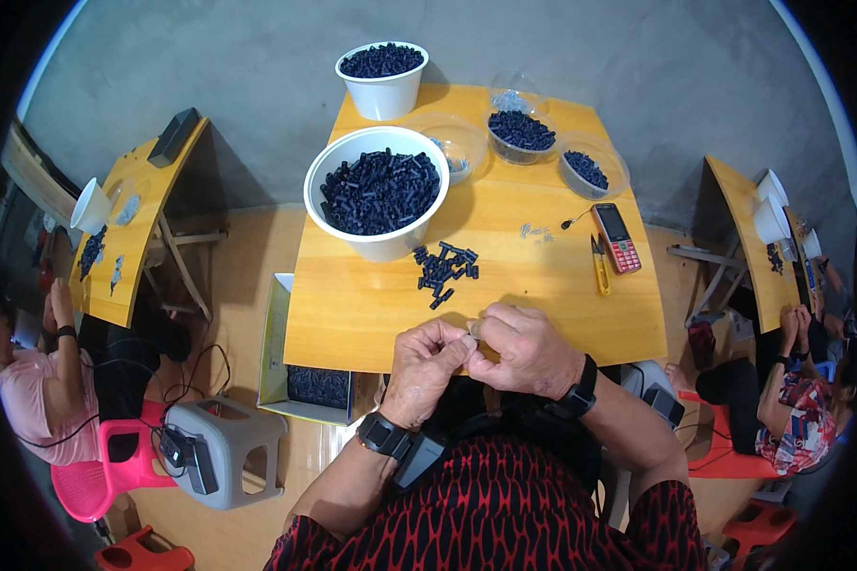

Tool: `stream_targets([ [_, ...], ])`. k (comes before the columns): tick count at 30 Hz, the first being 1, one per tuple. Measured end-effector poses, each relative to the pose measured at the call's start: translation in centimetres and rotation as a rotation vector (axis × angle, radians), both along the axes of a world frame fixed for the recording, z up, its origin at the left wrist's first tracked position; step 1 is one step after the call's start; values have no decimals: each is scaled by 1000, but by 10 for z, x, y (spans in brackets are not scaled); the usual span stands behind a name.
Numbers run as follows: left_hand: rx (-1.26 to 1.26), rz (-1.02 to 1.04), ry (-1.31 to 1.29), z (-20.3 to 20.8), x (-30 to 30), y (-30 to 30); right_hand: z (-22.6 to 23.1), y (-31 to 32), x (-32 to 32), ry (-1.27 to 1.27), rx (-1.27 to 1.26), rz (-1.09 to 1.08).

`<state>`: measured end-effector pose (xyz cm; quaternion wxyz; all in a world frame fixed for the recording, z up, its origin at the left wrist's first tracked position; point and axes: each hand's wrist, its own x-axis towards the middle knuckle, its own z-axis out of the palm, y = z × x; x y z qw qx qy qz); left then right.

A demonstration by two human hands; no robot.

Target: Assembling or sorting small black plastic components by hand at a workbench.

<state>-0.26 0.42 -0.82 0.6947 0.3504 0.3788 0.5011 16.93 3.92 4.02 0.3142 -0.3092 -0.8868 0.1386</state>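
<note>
My left hand (427, 369) and my right hand (524, 350) meet over the near edge of the wooden table (562, 328). The fingers of both are pinched together, fingertips touching; whatever sits between them is too small and covered to name. Just beyond the hands lies a loose pile of short black plastic tubes (445, 271). A large white bucket (376, 228) heaped with the same kind of black pieces stands behind the pile. To the right, a few tiny clear or silvery bits (535, 231) are scattered on the wood.
A second white bucket (387, 98) and clear tubs of black parts (521, 138) stand farther back. At right lie a red mobile phone (616, 238) and a yellow-handled cutter (601, 266). A box of black parts (318, 385) sits below left. People work at tables on both sides.
</note>
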Motion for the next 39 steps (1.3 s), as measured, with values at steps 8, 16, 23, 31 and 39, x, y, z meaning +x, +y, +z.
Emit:
stream_targets([
  [8, 46, 25, 51, 1, 3, -1, -2, 1, 1, -38, 46, 56],
  [16, 162, 412, 94, 14, -9, 5, -23, 25, 2, 336, -549, -94],
  [23, 313, 1178, 303, 14, -94, 29, -26, 45, -11, 82, -192, -48],
  [31, -64, 1435, 461, -71, -196, 17, -27, 46, -9, -42, -172, -35],
  [39, -502, 894, 894, -206, -239, -5, -31, 46, -13, -72, -119, 22],
])
